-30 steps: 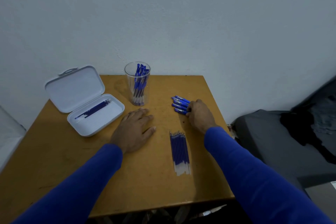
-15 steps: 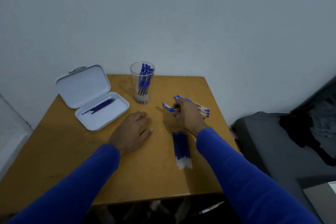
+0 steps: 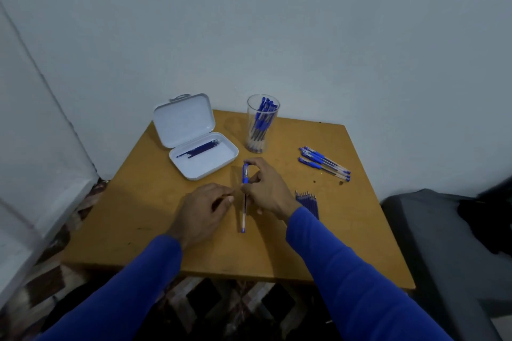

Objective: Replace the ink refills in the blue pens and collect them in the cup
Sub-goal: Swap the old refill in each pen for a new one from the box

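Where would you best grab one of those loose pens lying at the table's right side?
Pinch a loose pen at its blue grip section from above, fingers straddling the barrel. They lie flat, packed side by side, so take the nearest one, whose side toward the table's front edge is free.

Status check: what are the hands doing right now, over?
Right hand grips one pen. Left hand beside it, fingers curled, contact unclear. Cup holds pens; path to it clear.

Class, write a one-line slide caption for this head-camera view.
Right hand grips a blue capped pen over the wooden table, left hand beside it, clear plastic cup behind.
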Tool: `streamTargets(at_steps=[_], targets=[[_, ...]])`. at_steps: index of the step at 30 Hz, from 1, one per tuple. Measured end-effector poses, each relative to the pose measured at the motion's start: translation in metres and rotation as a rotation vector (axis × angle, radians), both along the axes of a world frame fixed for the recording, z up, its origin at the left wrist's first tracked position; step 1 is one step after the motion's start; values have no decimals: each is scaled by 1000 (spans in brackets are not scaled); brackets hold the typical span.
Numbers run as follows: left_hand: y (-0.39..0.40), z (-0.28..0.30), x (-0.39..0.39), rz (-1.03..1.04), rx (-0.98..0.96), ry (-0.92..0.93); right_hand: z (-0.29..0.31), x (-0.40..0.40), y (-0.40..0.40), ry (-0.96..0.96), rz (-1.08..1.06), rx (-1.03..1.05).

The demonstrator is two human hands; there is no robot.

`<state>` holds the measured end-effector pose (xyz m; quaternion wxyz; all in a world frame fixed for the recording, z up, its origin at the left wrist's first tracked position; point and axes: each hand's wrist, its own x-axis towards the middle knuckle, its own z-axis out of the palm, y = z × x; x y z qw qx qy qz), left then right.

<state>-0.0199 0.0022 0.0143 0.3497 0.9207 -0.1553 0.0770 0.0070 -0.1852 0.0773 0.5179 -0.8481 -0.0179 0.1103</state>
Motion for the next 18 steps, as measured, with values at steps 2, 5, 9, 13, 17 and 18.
streamTargets(at_steps=[2, 5, 9, 13, 17, 18], targets=[[2, 2, -7, 21, -61, -17, -3, -8, 5, 74, -27, 141], [2, 5, -16, 4, -175, -1, -10, -15, 7, 121, -80, 270], [-5, 7, -22, -18, -259, 77, -19, -21, 5, 164, -159, 411], [-7, 5, -18, 6, -270, 123, -20, -27, -4, 205, -174, 527], [-8, 7, -15, -8, -237, 120, -22, -27, -9, 253, -149, 593], [-8, 8, -14, -9, -226, 122, -22, -26, -10, 261, -140, 600]])
